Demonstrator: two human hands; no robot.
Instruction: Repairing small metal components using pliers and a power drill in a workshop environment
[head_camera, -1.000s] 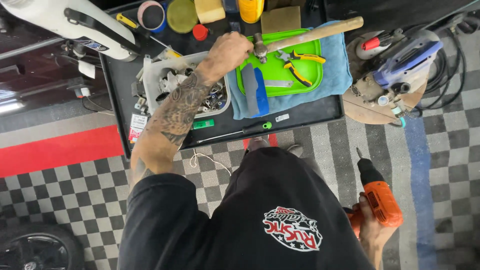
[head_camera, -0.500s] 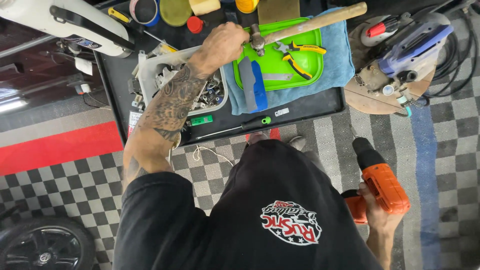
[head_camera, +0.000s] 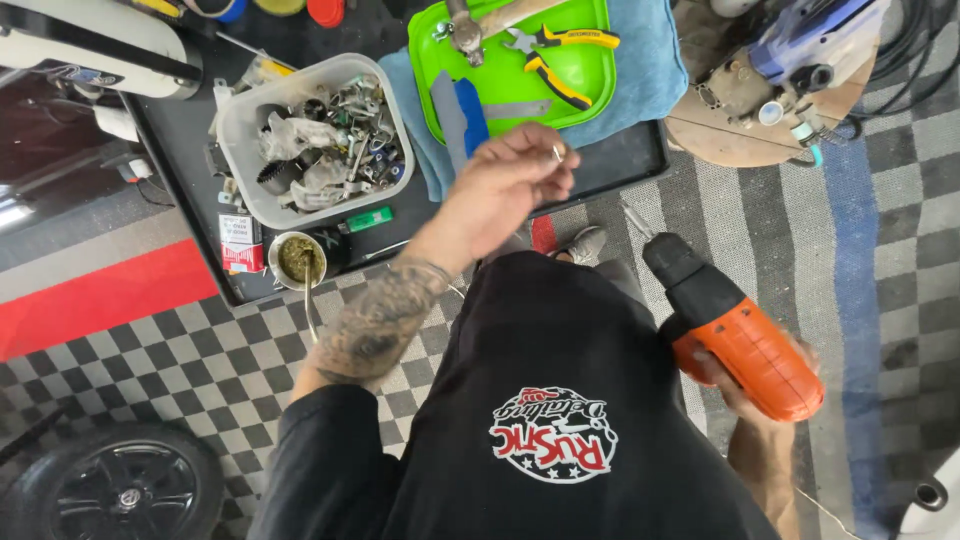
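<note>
My left hand (head_camera: 505, 190) is raised over the front edge of the black work tray (head_camera: 630, 155), pinching a small metal piece (head_camera: 556, 152) between its fingertips. My right hand (head_camera: 745, 385) grips an orange and black cordless drill (head_camera: 735, 335) low at my right side, its nose and bit (head_camera: 634, 215) pointing up toward the tray. Just beyond my left hand lies a green tray (head_camera: 590, 85) on a blue towel (head_camera: 650, 70), holding a hammer (head_camera: 470, 25), yellow-handled pliers (head_camera: 555, 55) and a blue-handled tool (head_camera: 470, 115).
A clear bin (head_camera: 235, 125) of mixed metal parts sits at the left of the black tray, with a small cup (head_camera: 297, 260), a green lighter (head_camera: 368, 219) and a red pack (head_camera: 238, 243) near it. A blue power tool (head_camera: 800, 50) rests on a round wooden stool. A wheel (head_camera: 115, 490) stands at lower left on the checkered floor.
My left hand has drawn back from the hammer on the green tray toward my body, now pinching a small metal piece. The drill has come up closer to the tray.
</note>
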